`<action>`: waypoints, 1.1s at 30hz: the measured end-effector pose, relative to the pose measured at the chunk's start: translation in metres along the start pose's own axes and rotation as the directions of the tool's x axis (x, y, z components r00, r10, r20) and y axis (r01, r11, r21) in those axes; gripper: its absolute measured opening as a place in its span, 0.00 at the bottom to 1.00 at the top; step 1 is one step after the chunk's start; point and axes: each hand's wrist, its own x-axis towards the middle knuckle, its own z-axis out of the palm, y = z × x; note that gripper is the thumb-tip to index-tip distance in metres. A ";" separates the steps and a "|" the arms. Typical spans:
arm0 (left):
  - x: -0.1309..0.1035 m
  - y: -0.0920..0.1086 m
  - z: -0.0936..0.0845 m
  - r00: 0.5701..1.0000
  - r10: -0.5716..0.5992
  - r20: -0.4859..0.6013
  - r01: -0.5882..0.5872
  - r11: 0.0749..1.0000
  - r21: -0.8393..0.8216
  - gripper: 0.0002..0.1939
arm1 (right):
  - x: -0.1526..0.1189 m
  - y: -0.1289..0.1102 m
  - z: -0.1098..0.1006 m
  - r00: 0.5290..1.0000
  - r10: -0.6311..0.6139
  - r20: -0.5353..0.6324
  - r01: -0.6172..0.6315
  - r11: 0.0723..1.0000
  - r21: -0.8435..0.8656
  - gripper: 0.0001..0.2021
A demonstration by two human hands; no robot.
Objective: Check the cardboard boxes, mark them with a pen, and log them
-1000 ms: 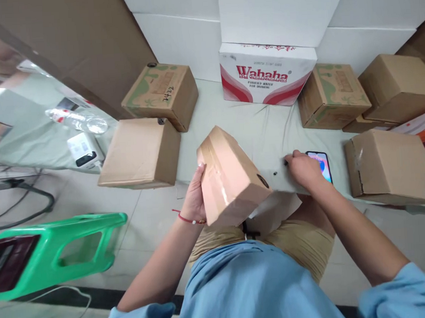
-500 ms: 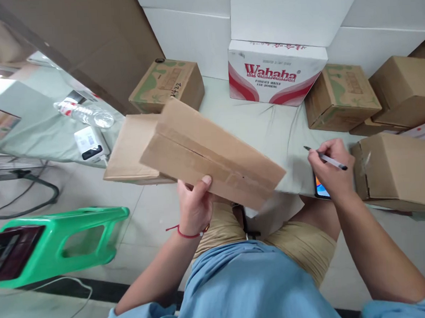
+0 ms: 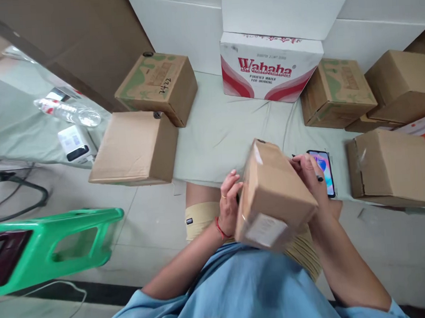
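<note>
A small cardboard box is held tilted over my lap, at the front edge of the table. A white label shows on its near face. My left hand grips the left side of the box, its thumb partly hidden. Against the right side rests my right hand, with a pen still in its curled fingers; most of the pen is hidden. Just right of that hand lies a phone with its screen lit.
Closed cartons stand on the cloth-covered table: a plain one and a marked one at left, a Wahaba-style white-and-red carton behind, several at right, including a near one. A green stool stands left.
The box has turned from its broad taped face to a labelled face and moved right, closer to my body. My right hand has come in against it, uncovering the phone.
</note>
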 end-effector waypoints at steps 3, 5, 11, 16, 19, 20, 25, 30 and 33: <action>-0.001 0.004 -0.007 0.988 0.130 0.085 -0.138 0.986 0.092 0.25 | -0.008 -0.014 0.005 0.994 -0.007 0.106 0.009 1.000 -0.011 0.25; 0.006 0.006 -0.013 0.937 0.286 0.202 -0.324 0.926 0.191 0.30 | -0.010 -0.015 0.006 0.991 -0.049 0.128 0.052 0.998 -0.027 0.22; 0.035 0.012 -0.028 0.683 0.282 0.674 -0.629 0.695 0.347 0.39 | 0.004 0.014 -0.004 0.978 -0.170 0.124 0.165 0.985 0.051 0.21; 0.024 0.023 -0.018 0.702 0.481 0.526 -0.712 0.495 0.497 0.33 | 0.012 0.024 -0.009 0.978 -0.161 0.133 0.167 0.985 -0.034 0.20; 0.015 0.031 0.001 0.515 0.639 0.572 -0.847 0.280 0.451 0.30 | 0.015 0.018 -0.006 0.964 -0.236 0.125 0.251 0.959 -0.131 0.20; 0.014 0.033 0.007 0.472 0.630 0.617 -0.876 0.256 0.408 0.25 | 0.016 0.015 -0.004 0.955 -0.283 0.091 0.295 0.942 -0.160 0.19; 0.016 0.031 0.027 0.446 0.555 0.703 -0.895 0.278 0.349 0.15 | 0.030 -0.021 0.011 0.886 -0.462 -0.038 0.460 0.886 -0.056 0.27; 0.014 0.027 0.030 0.441 0.587 0.679 -0.895 0.233 0.380 0.14 | 0.057 -0.048 0.036 0.919 -0.310 0.245 0.333 0.941 -0.057 0.26; 0.011 0.026 0.032 0.448 0.594 0.668 -0.888 0.209 0.410 0.14 | 0.074 -0.041 0.052 0.921 -0.264 0.286 0.297 0.952 -0.078 0.18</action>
